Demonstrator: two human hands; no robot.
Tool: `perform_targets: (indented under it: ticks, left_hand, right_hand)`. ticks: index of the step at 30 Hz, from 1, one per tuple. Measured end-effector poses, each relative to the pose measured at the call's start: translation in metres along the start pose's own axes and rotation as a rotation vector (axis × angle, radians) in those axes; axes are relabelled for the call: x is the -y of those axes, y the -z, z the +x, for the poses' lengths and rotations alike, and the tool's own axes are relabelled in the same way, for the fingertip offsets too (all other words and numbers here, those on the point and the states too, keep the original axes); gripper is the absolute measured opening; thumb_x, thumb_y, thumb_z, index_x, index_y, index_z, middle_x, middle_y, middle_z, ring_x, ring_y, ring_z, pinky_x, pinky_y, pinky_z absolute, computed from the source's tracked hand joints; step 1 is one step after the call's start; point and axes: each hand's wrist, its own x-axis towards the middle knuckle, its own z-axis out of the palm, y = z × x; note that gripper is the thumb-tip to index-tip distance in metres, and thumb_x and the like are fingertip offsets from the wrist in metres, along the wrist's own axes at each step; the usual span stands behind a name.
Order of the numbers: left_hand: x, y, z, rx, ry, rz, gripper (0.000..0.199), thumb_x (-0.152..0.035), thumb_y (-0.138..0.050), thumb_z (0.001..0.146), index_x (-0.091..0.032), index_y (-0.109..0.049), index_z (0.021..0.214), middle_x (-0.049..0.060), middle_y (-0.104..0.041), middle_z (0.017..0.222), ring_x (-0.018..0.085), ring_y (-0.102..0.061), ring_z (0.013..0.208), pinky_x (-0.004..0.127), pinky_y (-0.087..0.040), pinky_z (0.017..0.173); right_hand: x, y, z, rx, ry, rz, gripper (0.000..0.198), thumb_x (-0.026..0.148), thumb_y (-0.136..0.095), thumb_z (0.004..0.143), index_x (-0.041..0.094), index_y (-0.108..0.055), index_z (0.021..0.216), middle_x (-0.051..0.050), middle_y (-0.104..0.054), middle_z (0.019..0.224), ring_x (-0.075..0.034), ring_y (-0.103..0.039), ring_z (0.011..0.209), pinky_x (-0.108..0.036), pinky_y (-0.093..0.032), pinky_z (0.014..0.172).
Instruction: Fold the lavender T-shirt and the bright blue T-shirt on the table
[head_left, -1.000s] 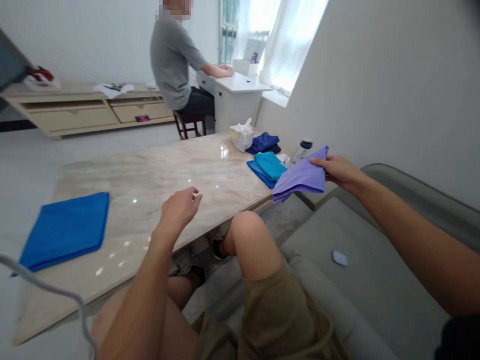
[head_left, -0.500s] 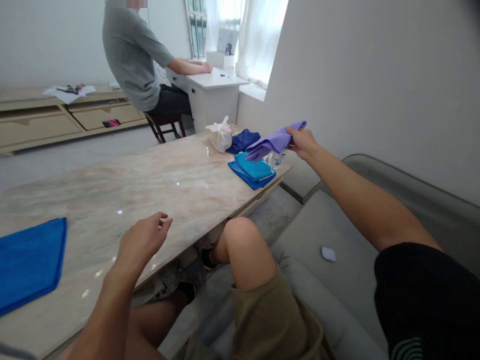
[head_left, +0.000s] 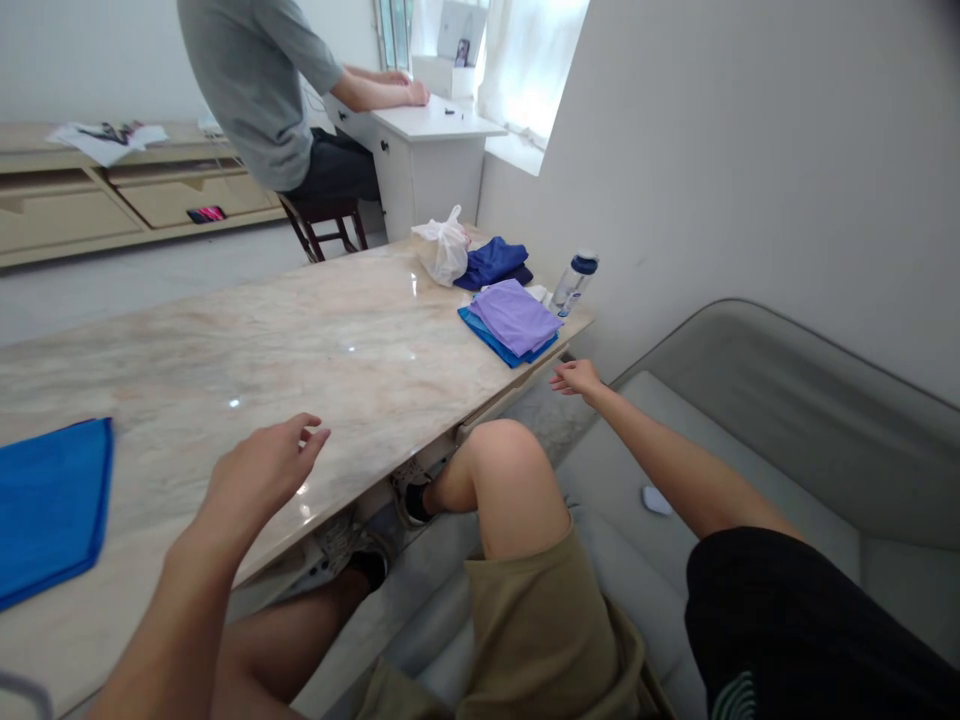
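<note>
A folded purple cloth (head_left: pixel 516 316) lies on top of a folded blue cloth (head_left: pixel 501 347) at the far right corner of the marble-topped table (head_left: pixel 300 345). My right hand (head_left: pixel 576 378) is in the air just off the table's edge, below and right of that stack, holding nothing, with its fingers apart. Over the near part of the table my left hand (head_left: pixel 266 455) hovers, fingers loosely curled and apart, also holding nothing. A larger flat blue cloth (head_left: pixel 52 505) rests on the table at the left, partly cut off by the frame.
Behind the stack are a white plastic bag (head_left: pixel 444 250), a dark blue cloth bundle (head_left: pixel 493 262) and a water bottle (head_left: pixel 576 282). A grey sofa (head_left: pixel 757 440) holds a small white case (head_left: pixel 657 500). Another person (head_left: pixel 251 100) sits at a white desk (head_left: pixel 442 125).
My right hand has let go of the purple cloth, which now lies on the blue stack, and has drawn back toward me. My left hand has hardly moved.
</note>
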Motion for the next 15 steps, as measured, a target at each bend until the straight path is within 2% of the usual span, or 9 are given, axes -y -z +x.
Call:
perform_targets:
  ticks: [4, 7, 9, 11, 15]
  left_hand:
    - [0.002, 0.0, -0.011, 0.01, -0.035, -0.014, 0.053, -0.055, -0.046, 0.105, -0.026, -0.077, 0.137, 0.017, -0.085, 0.125, 0.041, -0.078, 0.117, 0.048, -0.061, 0.091]
    - [0.009, -0.003, -0.012, -0.001, -0.043, -0.014, 0.052, -0.053, -0.048, 0.105, -0.024, -0.078, 0.137, 0.016, -0.085, 0.126, 0.041, -0.078, 0.12, 0.047, -0.061, 0.094]
    - [0.016, -0.007, -0.012, -0.022, -0.016, -0.013, 0.05, -0.052, -0.049, 0.106, -0.025, -0.078, 0.137, 0.014, -0.084, 0.13, 0.039, -0.077, 0.122, 0.045, -0.061, 0.097]
    - [0.026, -0.012, -0.016, -0.043, 0.031, -0.029, 0.047, -0.049, -0.051, 0.107, -0.025, -0.078, 0.136, 0.013, -0.083, 0.134, 0.036, -0.076, 0.126, 0.042, -0.059, 0.101]
    - [0.059, -0.025, -0.033, -0.004, 0.147, -0.079, 0.04, -0.039, -0.053, 0.11, -0.024, -0.077, 0.138, 0.014, -0.078, 0.143, 0.031, -0.072, 0.135, 0.038, -0.056, 0.109]
  right_hand:
    - [0.029, 0.016, -0.025, 0.065, 0.096, -0.02, 0.004, 0.014, -0.069, 0.104, 0.011, -0.072, 0.102, -0.013, -0.086, 0.097, -0.011, -0.076, 0.065, -0.016, -0.053, 0.058]
    - [0.065, 0.001, -0.058, 0.174, 0.223, -0.057, 0.006, 0.017, -0.072, 0.104, 0.012, -0.075, 0.103, -0.012, -0.086, 0.099, -0.014, -0.077, 0.07, -0.017, -0.054, 0.059]
    - [0.088, -0.022, -0.086, 0.281, 0.331, -0.113, 0.006, 0.019, -0.073, 0.104, 0.012, -0.074, 0.104, -0.012, -0.086, 0.098, -0.015, -0.077, 0.069, -0.018, -0.054, 0.059]
    - [0.109, -0.055, -0.118, 0.372, 0.497, -0.233, 0.007, 0.02, -0.072, 0.104, 0.013, -0.074, 0.105, -0.011, -0.086, 0.095, -0.014, -0.076, 0.064, -0.02, -0.054, 0.06]
    - [0.141, -0.134, -0.177, 0.422, 0.955, -0.591, 0.013, 0.025, -0.067, 0.105, 0.018, -0.078, 0.104, -0.006, -0.085, 0.091, -0.016, -0.075, 0.063, -0.025, -0.055, 0.07]
